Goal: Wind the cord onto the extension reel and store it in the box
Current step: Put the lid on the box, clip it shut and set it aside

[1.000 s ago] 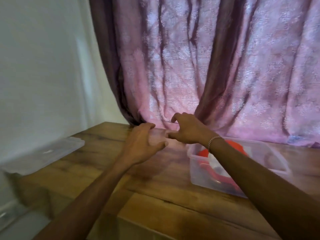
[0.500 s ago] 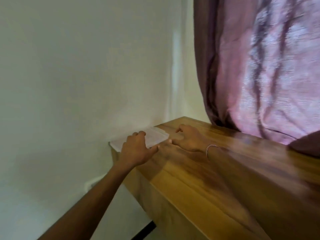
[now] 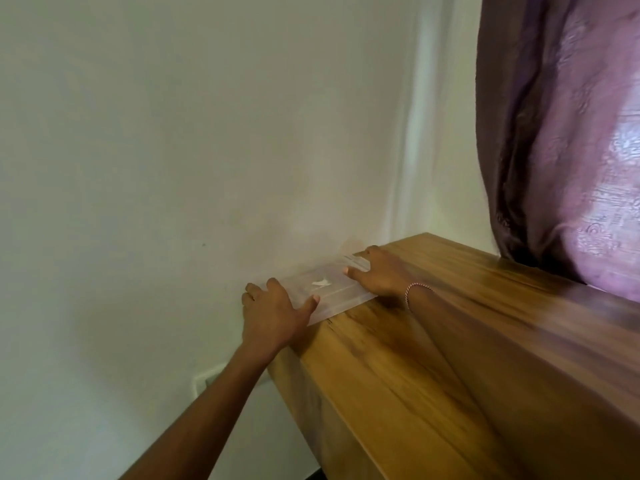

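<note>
A clear plastic lid (image 3: 323,287) lies flat at the left end of the wooden table (image 3: 433,358), right by the wall. My left hand (image 3: 273,311) grips the lid's near-left end, fingers curled over its edge and thumb on top. My right hand (image 3: 379,275) holds the lid's far-right end, thumb on top and fingers along the edge. The box and the reel are out of view.
A pale wall (image 3: 173,168) runs along the table's left side. A purple curtain (image 3: 568,140) hangs at the back right, down to the tabletop. A white wall fitting (image 3: 211,379) sits low on the wall under my left forearm.
My view swung left, away from the box with the red reel. Both hands travelled to the lid at the table's end and now hold it at its two ends.
</note>
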### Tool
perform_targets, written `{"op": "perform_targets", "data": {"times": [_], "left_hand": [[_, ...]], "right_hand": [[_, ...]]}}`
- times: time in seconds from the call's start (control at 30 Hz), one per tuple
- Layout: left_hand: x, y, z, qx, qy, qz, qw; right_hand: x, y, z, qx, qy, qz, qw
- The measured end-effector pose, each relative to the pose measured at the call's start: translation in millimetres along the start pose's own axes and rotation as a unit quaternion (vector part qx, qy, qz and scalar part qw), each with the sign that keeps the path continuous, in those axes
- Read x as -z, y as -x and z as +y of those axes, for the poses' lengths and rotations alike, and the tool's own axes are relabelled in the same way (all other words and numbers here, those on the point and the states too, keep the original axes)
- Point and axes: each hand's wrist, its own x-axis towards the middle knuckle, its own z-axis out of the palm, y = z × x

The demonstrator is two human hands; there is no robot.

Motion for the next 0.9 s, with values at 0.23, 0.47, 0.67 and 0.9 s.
{"op": "perform_targets", "data": {"times": [0.23, 0.47, 0.67, 0.9], "left_hand": [[-6, -3, 7, 0.013, 0.093, 0.048, 0.994], [9, 8, 24, -0.041, 0.204, 0.131, 0.969], [28, 43, 70, -0.042, 0.313, 0.088, 0.945], [51, 101, 146, 0.001, 0.636, -0.124, 0.762]], "right_hand": [[-5, -15, 8, -0.023, -0.026, -0.009, 0.999], [43, 29, 9, -0.076, -0.13, 0.101, 0.983], [117, 101, 7, -0.155, -0.271, 0.261, 0.914], [197, 205, 31, -0.206, -0.54, 0.263, 0.772]]}}
